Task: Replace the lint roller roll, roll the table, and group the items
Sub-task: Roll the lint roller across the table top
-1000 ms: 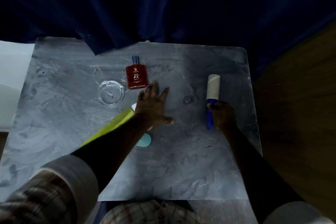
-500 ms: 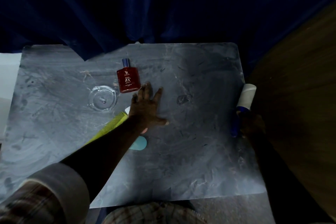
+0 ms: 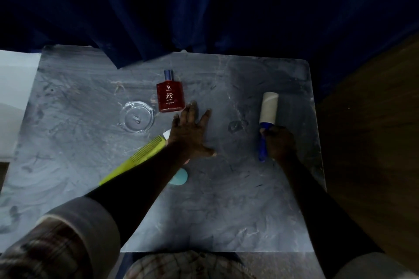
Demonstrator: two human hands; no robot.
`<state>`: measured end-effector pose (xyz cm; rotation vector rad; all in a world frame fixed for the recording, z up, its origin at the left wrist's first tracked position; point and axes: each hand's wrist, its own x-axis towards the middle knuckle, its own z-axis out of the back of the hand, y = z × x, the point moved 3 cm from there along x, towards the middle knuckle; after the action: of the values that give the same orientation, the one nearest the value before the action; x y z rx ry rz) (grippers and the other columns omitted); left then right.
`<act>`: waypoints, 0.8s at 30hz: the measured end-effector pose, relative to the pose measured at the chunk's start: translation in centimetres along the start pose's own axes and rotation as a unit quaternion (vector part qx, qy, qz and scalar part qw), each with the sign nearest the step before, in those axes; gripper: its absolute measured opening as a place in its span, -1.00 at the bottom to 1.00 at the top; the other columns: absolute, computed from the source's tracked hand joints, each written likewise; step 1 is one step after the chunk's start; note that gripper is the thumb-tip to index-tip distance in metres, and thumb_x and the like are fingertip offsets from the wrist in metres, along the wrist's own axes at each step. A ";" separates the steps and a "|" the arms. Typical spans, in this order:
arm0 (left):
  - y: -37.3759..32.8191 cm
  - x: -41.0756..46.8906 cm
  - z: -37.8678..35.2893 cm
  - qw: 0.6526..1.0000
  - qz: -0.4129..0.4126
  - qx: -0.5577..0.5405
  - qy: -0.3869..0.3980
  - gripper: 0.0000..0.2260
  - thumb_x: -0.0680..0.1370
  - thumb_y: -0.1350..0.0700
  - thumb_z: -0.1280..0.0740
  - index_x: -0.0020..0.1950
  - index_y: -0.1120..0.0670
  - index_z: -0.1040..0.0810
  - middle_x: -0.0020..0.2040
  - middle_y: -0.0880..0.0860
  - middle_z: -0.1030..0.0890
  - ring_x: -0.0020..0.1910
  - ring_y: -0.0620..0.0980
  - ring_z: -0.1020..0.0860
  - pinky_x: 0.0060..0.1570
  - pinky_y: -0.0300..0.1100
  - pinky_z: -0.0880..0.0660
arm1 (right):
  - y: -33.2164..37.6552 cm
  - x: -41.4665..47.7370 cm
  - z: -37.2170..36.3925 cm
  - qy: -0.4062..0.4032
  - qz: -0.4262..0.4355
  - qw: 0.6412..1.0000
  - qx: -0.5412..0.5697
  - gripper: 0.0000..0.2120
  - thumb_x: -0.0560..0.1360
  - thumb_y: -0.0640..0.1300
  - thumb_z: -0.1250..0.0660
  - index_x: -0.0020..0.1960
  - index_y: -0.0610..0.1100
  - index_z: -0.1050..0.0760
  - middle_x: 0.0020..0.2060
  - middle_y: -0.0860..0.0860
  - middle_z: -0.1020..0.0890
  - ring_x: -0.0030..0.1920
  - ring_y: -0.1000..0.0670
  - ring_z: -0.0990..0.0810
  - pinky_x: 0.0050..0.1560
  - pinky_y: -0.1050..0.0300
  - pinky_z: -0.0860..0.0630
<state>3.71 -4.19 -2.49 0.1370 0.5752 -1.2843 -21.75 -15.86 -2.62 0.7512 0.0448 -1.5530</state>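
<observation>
The lint roller [image 3: 269, 108] has been brought back in from the right edge of the table [image 3: 226, 210], where its roll was seen overhanging half a second ago; it is now set well inside that edge. The left hand [image 3: 190, 133] has been kept where it was.

Nearest the camera, a plaid garment [image 3: 181, 265] is seen at the bottom edge, and a grey rolled sleeve [image 3: 86, 222] is worn on the left arm. A round teal piece [image 3: 181, 176] is partly hidden under the left forearm, and what it is cannot be told. Just beyond it, a yellow-green comb [image 3: 140, 158] lies slanted on the grey marbled surface, its near end covered by the same forearm.

The left hand is laid flat on the table, palm down, fingers straight and spread, with nothing grasped. The blue handle of the lint roller is clasped by the right hand [image 3: 280, 142], fingers curled round it, and the pale roll is pointed away from the person and appears to lie against the surface.

Left of the flat hand a clear glass dish [image 3: 137, 118] is placed. Just beyond the left fingertips a red perfume bottle [image 3: 170, 97] with a blue cap lies flat; "RED ZX" can be read on its face, under a small logo, and the finer print is too small to read.

Behind the far edge a dark blue curtain [image 3: 204, 7] is hung, and brown wooden flooring [image 3: 374, 142] is seen to the right.
</observation>
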 end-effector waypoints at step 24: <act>-0.5 -0.2 0.6 1.000 0.014 -0.005 -0.003 0.28 0.29 -0.47 -0.53 0.74 -0.14 0.23 0.73 0.19 0.31 0.73 0.25 0.21 0.68 0.27 0.08 | 7.4 -1.8 -4.1 0.043 0.079 0.995 -0.033 -0.63 0.61 0.07 -0.31 0.06 -0.24 -0.65 0.10 -0.25 -0.68 0.14 -0.25 -0.65 0.14 -0.02 -0.53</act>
<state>3.44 -4.41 -1.81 0.1329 0.5728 -1.2539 -13.46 -13.58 -1.99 0.7509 0.0966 -1.3622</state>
